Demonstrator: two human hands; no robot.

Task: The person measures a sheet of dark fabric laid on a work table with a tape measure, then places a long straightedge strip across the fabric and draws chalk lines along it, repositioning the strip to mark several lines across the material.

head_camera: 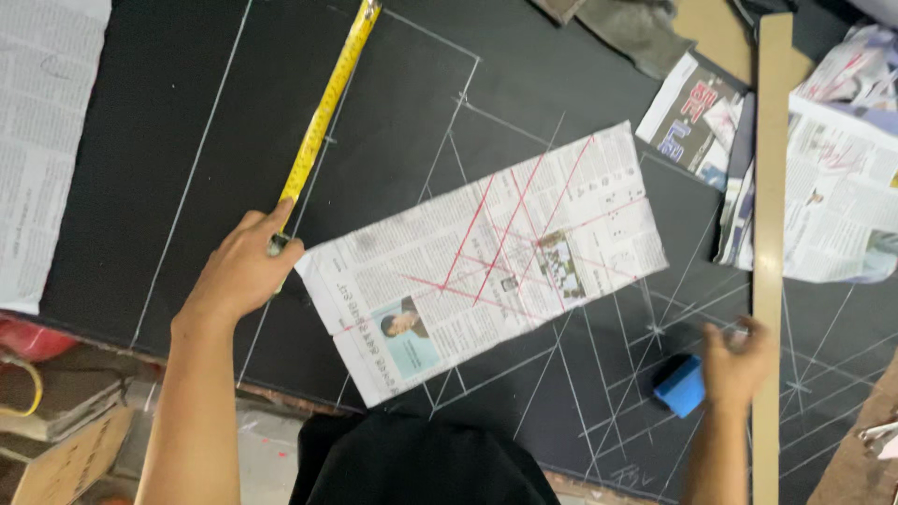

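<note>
My left hand (245, 266) pins the end of a yellow measuring tape (327, 108) onto a black cloth (159, 140) marked with white chalk lines. The tape runs up and away toward the top edge. Beside that hand lies a folded newspaper pattern piece (486, 257) with red lines drawn across it. My right hand (737, 360) rests on the cloth at the lower right, next to a long wooden ruler (772, 215). It holds a small pale piece, seemingly chalk, and a blue block (681, 385) sits right against it.
Loose newspaper sheets (837, 187) lie at the right and another sheet (42, 140) at the far left. Grey fabric scraps (636, 28) sit at the top. Cardboard and a red object (28, 337) are below the table's left edge.
</note>
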